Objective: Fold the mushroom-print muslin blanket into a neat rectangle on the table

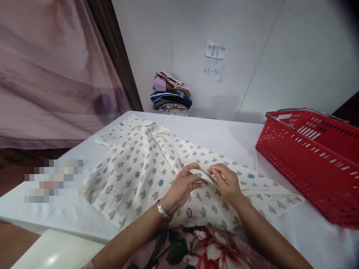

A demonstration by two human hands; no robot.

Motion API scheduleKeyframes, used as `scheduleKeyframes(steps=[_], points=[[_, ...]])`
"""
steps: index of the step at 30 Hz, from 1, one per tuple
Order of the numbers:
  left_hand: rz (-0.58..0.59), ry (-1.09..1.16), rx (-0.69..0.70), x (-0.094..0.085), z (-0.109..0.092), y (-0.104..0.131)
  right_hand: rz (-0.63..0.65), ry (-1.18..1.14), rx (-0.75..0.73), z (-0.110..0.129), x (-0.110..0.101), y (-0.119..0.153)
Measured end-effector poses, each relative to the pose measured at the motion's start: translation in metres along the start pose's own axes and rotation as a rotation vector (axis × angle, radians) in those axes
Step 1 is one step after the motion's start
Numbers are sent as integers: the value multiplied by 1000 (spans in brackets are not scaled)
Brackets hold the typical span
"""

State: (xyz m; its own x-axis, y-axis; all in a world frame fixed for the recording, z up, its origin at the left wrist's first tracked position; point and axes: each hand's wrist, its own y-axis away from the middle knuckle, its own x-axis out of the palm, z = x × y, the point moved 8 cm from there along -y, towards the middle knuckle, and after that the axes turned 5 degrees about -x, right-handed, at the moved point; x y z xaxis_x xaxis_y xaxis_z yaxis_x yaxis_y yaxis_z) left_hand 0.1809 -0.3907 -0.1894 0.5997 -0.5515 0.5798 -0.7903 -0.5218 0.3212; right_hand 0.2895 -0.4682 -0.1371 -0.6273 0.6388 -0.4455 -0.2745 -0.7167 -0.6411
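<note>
A white cloth garment (151,168) with grey, blue and pink mushroom prints lies spread over the white table, its collar end towards the back left. Near its middle, my left hand (186,183) holds the raised edge of the garment between thumb and fingers; a silver bracelet is on that wrist. Just to the right, my right hand (226,181) pinches the same edge with fingers curled. Both hands are close together, a small gap apart. The garment's right part stretches out in a point towards the basket.
A red plastic basket (305,160) with metal handles stands on the right of the white table (224,130). Folded clothes (171,93) are stacked beyond the back edge, against the wall. Handwritten paper notes (215,50) hang above. A pink curtain (56,74) hangs at left. A blurred patch covers the table's left.
</note>
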Motion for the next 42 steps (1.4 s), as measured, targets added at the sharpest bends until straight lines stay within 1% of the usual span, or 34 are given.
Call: scheduleKeyframes(steps=[1, 3, 5, 8, 10, 12, 14, 16, 18, 20, 21, 22, 24, 26, 27, 31, 34, 39, 42], points=[[-8, -17, 5, 0, 1, 1, -15, 2, 31, -3, -1, 1], [-28, -52, 0, -2, 3, 2, 16, -6, 90, -11, 1, 2], [-45, -76, -5, -5, 6, 3, 123, -33, 160, -19, 11, 4], [-25, -76, 3, -8, 9, 6, 301, -111, 268, -29, 29, 13], [6, -77, 9, -9, 10, 8, 355, -174, 312, -34, 38, 17], [21, -115, 4, -10, 13, 8, 357, -197, 333, -38, 42, 20], [1, -195, 2, -13, 15, 8, 324, -175, 343, -43, 42, 21], [-34, -309, 8, -17, 17, 6, 249, -133, 338, -46, 35, 19], [-63, -425, 29, -19, 17, 6, 144, -88, 321, -45, 24, 16], [-68, -502, 54, -18, 16, 6, 67, -53, 282, -37, 14, 13], [-63, -520, 65, -17, 15, 6, 60, -48, 251, -32, 12, 11], [-55, -527, 75, -15, 13, 6, 76, -52, 212, -25, 13, 10], [-40, -521, 94, -12, 11, 6, 154, -76, 130, -12, 20, 10], [-34, -501, 127, -9, 7, 6, 220, -92, 81, -4, 26, 12], [-28, -491, 144, -8, 5, 6, 226, -92, 73, -2, 28, 12], [-5, -495, 186, -7, 3, 5, 185, -106, 116, -6, 25, 13], [-21, -495, 209, -9, 2, 5, 222, -145, 137, -6, 27, 14], [-4, -463, 250, -5, -1, 3, 270, -141, 120, 0, 29, 14], [-8, -453, 260, -4, -1, 3, 255, -115, 94, 2, 28, 14]])
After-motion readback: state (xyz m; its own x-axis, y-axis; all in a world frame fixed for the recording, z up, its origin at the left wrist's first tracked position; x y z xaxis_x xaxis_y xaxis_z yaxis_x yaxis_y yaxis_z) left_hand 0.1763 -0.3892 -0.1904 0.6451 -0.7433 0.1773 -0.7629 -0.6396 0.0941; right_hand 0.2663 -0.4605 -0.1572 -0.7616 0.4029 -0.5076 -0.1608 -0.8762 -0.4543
